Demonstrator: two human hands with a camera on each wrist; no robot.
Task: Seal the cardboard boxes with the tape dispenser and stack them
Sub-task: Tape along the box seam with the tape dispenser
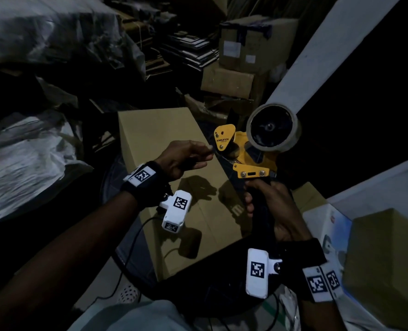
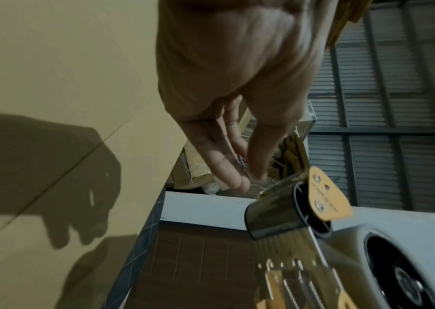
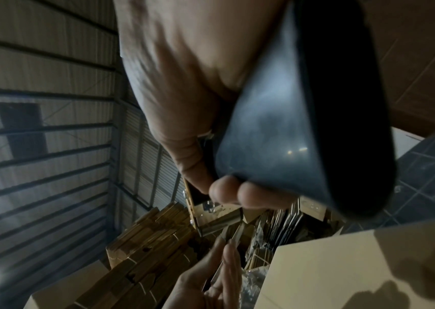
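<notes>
A yellow tape dispenser [image 1: 246,151] with a roll of clear tape [image 1: 273,129] is held up above a closed cardboard box [image 1: 164,134]. My right hand [image 1: 257,206] grips its black handle [image 3: 303,125], fingers wrapped round it. My left hand [image 1: 209,149] is at the dispenser's front, thumb and fingertips [image 2: 237,181] pinched together on the loose tape end beside the serrated blade [image 2: 279,184]. The box's top seam [image 2: 60,175] shows in the left wrist view, under the hands' shadows. The tape itself is hard to make out.
Stacked cardboard boxes [image 1: 246,56] and flat cardboard sheets [image 1: 188,48] fill the back. Plastic-wrapped bundles [image 1: 31,151] lie on the left. A white beam [image 1: 317,56] slants at the right, with another box [image 1: 384,259] below it. A cable [image 1: 131,247] hangs from my left wrist.
</notes>
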